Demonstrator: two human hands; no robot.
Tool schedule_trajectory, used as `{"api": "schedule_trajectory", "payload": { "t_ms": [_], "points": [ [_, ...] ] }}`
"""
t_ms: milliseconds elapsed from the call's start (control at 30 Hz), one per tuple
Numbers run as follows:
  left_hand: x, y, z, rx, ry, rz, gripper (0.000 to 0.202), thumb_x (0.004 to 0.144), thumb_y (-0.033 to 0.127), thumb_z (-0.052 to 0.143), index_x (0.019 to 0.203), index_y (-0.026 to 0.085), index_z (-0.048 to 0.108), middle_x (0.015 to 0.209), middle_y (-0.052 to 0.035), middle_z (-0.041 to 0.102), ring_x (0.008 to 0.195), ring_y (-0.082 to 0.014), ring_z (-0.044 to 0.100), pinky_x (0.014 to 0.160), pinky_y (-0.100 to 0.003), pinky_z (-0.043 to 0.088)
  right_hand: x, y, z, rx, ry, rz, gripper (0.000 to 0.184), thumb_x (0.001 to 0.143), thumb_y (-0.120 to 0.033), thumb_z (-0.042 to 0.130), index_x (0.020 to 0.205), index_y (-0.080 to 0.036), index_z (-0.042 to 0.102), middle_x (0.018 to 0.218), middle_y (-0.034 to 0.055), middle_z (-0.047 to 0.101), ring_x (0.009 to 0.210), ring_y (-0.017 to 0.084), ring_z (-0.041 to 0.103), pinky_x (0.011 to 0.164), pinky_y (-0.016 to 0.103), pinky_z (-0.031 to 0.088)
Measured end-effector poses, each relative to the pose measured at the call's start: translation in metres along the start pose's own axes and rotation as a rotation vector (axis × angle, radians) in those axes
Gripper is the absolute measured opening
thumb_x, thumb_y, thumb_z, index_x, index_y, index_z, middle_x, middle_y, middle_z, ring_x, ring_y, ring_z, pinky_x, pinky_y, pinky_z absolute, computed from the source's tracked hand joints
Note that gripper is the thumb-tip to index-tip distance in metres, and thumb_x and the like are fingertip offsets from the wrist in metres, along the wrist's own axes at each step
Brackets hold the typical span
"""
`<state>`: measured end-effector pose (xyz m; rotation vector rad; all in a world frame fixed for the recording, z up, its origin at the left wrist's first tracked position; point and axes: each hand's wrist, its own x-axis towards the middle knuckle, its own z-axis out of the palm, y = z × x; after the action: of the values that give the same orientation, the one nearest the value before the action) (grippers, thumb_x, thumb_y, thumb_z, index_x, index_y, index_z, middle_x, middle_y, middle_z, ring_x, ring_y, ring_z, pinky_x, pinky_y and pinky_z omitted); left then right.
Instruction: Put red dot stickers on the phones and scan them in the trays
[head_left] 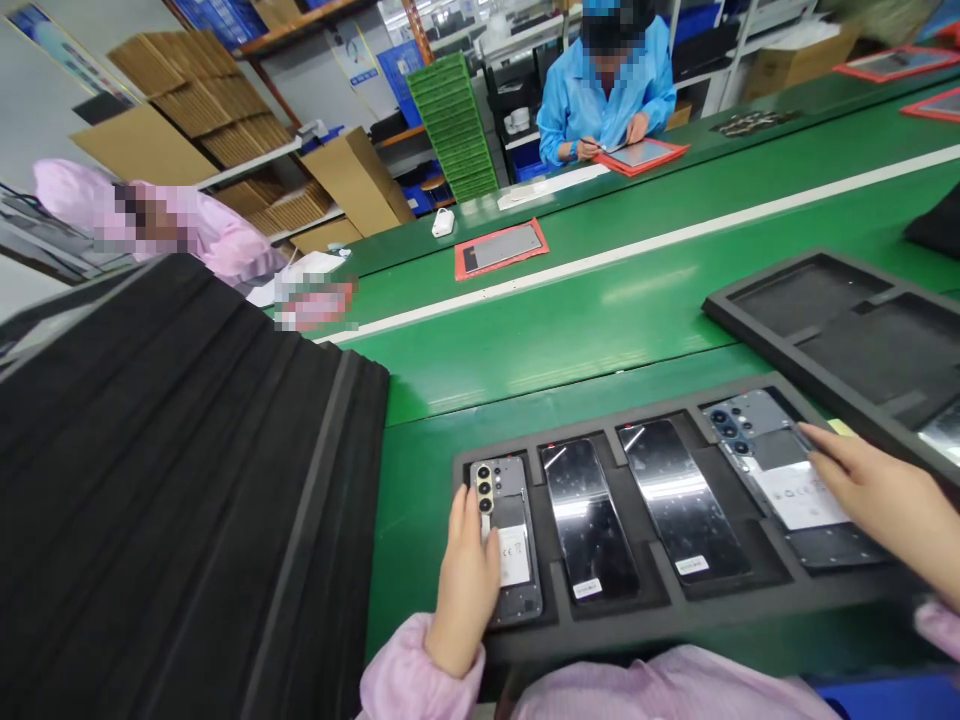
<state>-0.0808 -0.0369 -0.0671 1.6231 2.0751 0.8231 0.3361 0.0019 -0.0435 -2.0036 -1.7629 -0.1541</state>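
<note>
A dark foam tray [540, 640] lies on the green bench with several phones in its slots. At its left end, a phone with its back uncovered [510, 510] shows gold-ringed cameras and a white label. My left hand [466, 570] rests along that phone's left edge, fingers stretched out and thumb over the phone's back. Two phones lie screen up in the middle, a dark phone [591, 520] and a second dark phone [686, 500], each with a small white sticker. My right hand [877, 490] lies with extended fingers on the right-hand phone [776, 460], whose blue-ringed cameras face up; its thumb is hidden.
Tall stacked black foam trays [187, 480] stand at left. Another foam tray [847, 320] lies at the upper right. Beyond a white line on the green bench [637, 280] lies a phone panel on a red mat [502, 250]. A co-worker in blue [607, 95] sits opposite; another in pink [225, 235] sits left.
</note>
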Motion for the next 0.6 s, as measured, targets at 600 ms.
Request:
{"api": "schedule_trajectory", "payload": {
  "t_ms": [600],
  "points": [
    [0.016,0.093,0.027,0.235,-0.361,0.14,0.07,0.068,0.013,0.049,0.137,0.013,0.037,0.136,-0.0138,0.049,0.119,-0.0284,0.052,0.096,-0.04,0.047,-0.017,-0.088,0.001,-0.087,-0.306,-0.102,0.049,0.079,-0.017,0.035,0.125,-0.009,0.052,0.065,0.0086,0.069,0.052,0.026,0.066,0.049,0.034,0.053]
  ]
}}
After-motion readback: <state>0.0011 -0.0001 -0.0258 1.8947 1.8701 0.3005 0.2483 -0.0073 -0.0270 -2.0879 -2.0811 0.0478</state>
